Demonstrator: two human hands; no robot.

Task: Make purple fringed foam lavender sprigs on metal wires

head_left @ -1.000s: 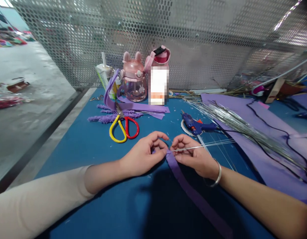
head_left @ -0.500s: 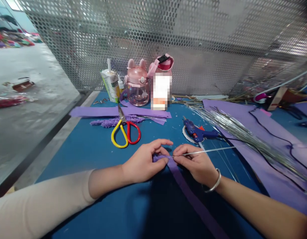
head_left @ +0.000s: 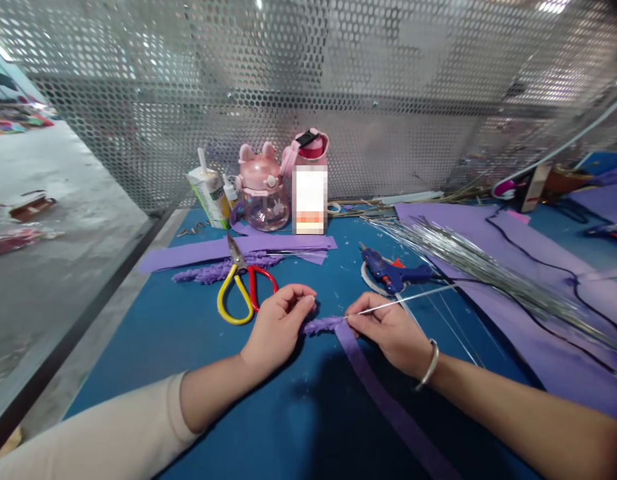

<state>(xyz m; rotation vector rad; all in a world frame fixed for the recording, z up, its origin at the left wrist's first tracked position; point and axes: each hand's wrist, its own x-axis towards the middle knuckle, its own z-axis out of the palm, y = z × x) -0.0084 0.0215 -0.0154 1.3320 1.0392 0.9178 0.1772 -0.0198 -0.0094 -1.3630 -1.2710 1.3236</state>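
My right hand (head_left: pixel 388 330) pinches a thin silver wire (head_left: pixel 413 294) between thumb and fingertips, beside where a purple paper strip (head_left: pixel 373 383) meets it. The strip trails down toward the bottom edge. Left of the pinch, a short ruffled purple flower spike (head_left: pixel 321 325) sits around the wire's end. My left hand (head_left: pixel 278 320) is just above and left of the spike, thumb and fingers curled together; whether something small is between them cannot be made out. Close behind it lie scissors (head_left: pixel 241 267) with one yellow and one red handle.
A blue glue gun (head_left: pixel 396 272) lies behind my right hand, its black cord running right. A bundle of silver wires (head_left: pixel 468 260) rests on purple sheets (head_left: pixel 533 333). Behind are purple strips (head_left: pixel 203 250), finished purple spikes (head_left: pixel 203 272), a drink carton (head_left: pixel 208 197) and pink bottles (head_left: pixel 262 190).
My left hand has come off the spike and moved up and left, its fingers curling in. More of the spike shows. My right hand keeps its pinch. The view has tilted slightly.
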